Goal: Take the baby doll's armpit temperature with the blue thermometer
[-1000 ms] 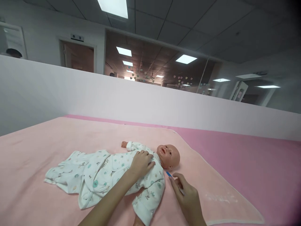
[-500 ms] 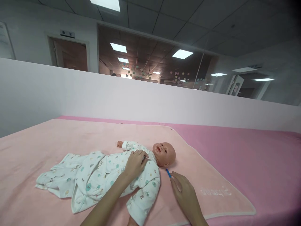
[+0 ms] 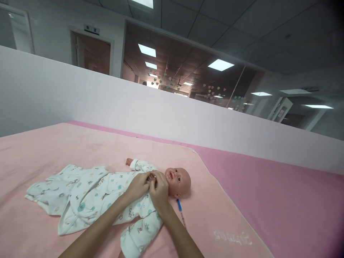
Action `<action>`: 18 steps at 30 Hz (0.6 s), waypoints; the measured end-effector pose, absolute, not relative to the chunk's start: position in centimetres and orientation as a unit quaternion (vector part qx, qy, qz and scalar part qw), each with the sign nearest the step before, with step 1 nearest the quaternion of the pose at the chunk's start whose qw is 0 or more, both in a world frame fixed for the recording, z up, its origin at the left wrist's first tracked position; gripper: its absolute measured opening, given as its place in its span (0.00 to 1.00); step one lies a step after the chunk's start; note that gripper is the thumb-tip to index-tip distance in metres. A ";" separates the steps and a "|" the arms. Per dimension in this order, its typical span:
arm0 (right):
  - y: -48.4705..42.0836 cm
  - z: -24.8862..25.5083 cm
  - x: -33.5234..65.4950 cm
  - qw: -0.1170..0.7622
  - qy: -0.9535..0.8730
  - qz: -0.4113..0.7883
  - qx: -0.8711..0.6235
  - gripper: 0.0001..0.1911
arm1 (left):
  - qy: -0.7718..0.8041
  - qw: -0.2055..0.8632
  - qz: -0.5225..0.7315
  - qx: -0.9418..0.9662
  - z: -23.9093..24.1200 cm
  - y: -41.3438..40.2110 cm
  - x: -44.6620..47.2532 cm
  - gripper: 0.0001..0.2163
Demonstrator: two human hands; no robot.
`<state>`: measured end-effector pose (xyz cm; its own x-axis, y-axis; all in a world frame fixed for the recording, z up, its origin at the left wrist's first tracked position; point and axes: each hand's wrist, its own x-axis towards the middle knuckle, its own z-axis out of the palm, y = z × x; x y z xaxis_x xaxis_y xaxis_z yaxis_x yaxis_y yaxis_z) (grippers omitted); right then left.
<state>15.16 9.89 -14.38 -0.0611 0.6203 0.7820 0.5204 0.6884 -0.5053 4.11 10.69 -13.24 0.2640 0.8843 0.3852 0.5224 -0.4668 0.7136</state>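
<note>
Pink blanket (image 3: 88, 143) over a pink-covered bed, white partition behind, office ceiling lights in the upper frame.

At lower centre a baby doll (image 3: 177, 181) lies on its back, head toward the right, dressed in a white printed romper (image 3: 107, 193). Both hands meet at its neckline: the left hand (image 3: 138, 185) and the right hand (image 3: 159, 191) are pinched on the romper's collar, fingers bunched together just beside the chin. A thin stick with a blue tip (image 3: 180, 211) lies released on the blanket, just right of the right wrist. The romper looks mostly on and the collar seems to be what is left; its lower flaps lie spread open. Faint embroidered writing at lower right of the blanket is unreadable, as is the door sign at upper left.
</note>
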 end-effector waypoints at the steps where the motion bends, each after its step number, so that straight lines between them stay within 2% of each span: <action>1: 9.8 -14.7 15.3 0.569 -0.721 0.047 -0.393 0.18 | 0.454 0.249 0.403 0.755 -13.2 10.7 4.1 0.05; 11: 9.2 -14.6 15.3 0.538 -0.738 0.041 -0.405 0.19 | 0.411 0.356 0.421 0.726 -12.8 10.7 3.5 0.13; 18: 9.3 -15.0 15.1 0.532 -0.737 0.012 -0.417 0.19 | 0.397 0.354 0.438 0.725 -13.2 11.0 3.3 0.11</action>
<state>15.14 9.30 -14.96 -0.0875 0.6278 0.7735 0.6013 0.6523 -0.4614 3.34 10.98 -13.24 0.3018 0.8853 0.3537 0.2654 -0.4344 0.8608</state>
